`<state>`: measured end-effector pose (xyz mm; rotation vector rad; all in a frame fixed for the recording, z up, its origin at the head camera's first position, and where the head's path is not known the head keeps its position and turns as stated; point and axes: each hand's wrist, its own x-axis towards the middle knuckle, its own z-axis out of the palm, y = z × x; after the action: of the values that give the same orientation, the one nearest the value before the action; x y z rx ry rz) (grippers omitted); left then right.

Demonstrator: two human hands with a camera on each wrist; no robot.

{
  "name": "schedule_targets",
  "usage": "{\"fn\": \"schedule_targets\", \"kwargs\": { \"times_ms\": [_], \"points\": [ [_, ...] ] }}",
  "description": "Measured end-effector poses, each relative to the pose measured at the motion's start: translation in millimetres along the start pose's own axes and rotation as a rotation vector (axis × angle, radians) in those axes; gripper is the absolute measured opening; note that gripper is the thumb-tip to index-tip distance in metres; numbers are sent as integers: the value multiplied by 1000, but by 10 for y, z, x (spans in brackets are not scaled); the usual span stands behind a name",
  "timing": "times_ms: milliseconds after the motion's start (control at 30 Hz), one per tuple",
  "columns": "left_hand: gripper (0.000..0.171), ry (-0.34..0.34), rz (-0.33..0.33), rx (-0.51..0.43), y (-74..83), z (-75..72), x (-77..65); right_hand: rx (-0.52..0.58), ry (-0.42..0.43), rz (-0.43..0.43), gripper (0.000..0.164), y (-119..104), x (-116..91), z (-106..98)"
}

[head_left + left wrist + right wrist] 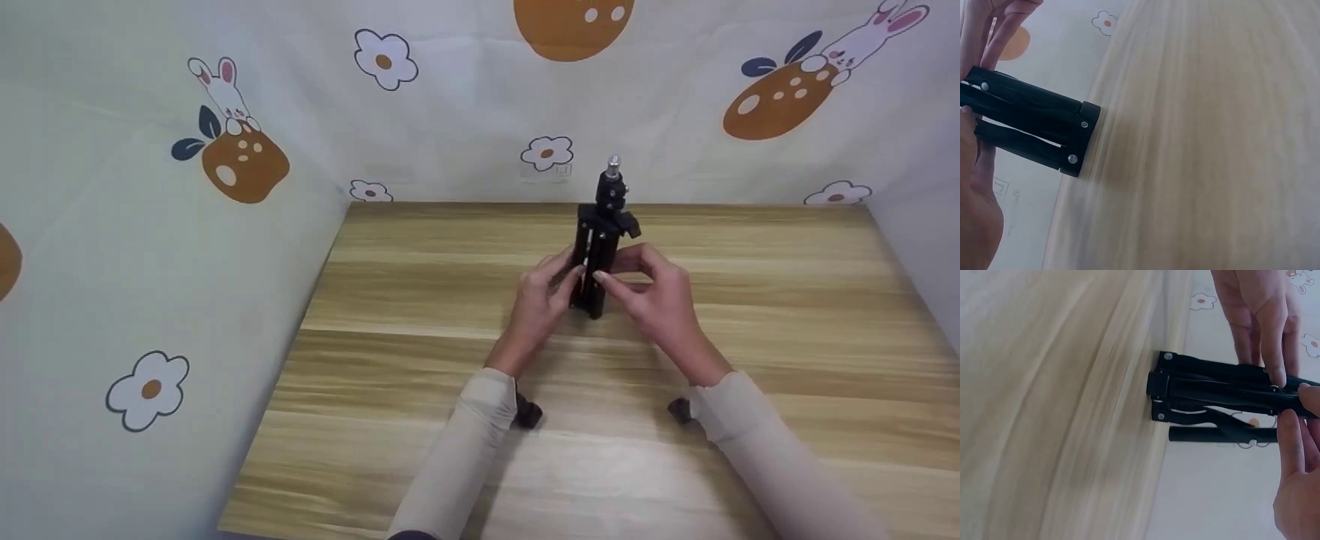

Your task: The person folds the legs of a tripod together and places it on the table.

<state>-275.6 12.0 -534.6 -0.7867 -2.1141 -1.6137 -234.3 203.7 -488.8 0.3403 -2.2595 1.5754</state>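
Note:
A black folded tripod light stand (pixel 598 232) is held roughly upright over the far middle of the table, with a silver stud (pixel 614 165) on top and a black knob (pixel 628 223) on its right side. My left hand (pixel 541 289) grips the folded legs from the left. From the right, my right hand (pixel 660 296) pinches them between thumb and fingers. In the left wrist view the riveted lower end (pixel 1081 138) of the stand shows beside the table surface; whether it touches the wood I cannot tell. A loose-looking leg tube (pixel 1202 434) runs alongside the others in the right wrist view.
The wood-grain table (pixel 405 360) meets a printed cloth wall (pixel 450 112) behind the stand. Another cloth wall (pixel 75 315) borders the left side. Small black pieces (pixel 529 412) show beside both sleeve cuffs.

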Motion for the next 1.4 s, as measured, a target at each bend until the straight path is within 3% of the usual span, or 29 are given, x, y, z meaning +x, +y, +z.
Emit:
{"fn": "schedule_targets", "kwargs": {
  "times_ms": [333,600,733,867,1033,1133,1400],
  "points": [
    [38,-81,-55,-46,-15,-7,28,-6,52,4,28,-48,-96,111],
    [35,-110,-93,-80,-22,-42,41,87,-13,-7,24,-27,-105,60],
    [35,-134,-103,-117,-31,-43,52,170,49,5,18,21,-65,-48],
    [35,-151,-110,-138,-39,-42,65,185,107,-8,23,93,44,-148],
    [34,-160,-126,-156,-42,-36,68,214,14,2,32,175,154,-184],
    [33,-164,-122,-152,-38,-32,71,231,-32,13,30,209,177,-170],
    [31,-139,-107,-107,-37,-33,48,192,-37,11,24,242,179,-123]
  ]
}}
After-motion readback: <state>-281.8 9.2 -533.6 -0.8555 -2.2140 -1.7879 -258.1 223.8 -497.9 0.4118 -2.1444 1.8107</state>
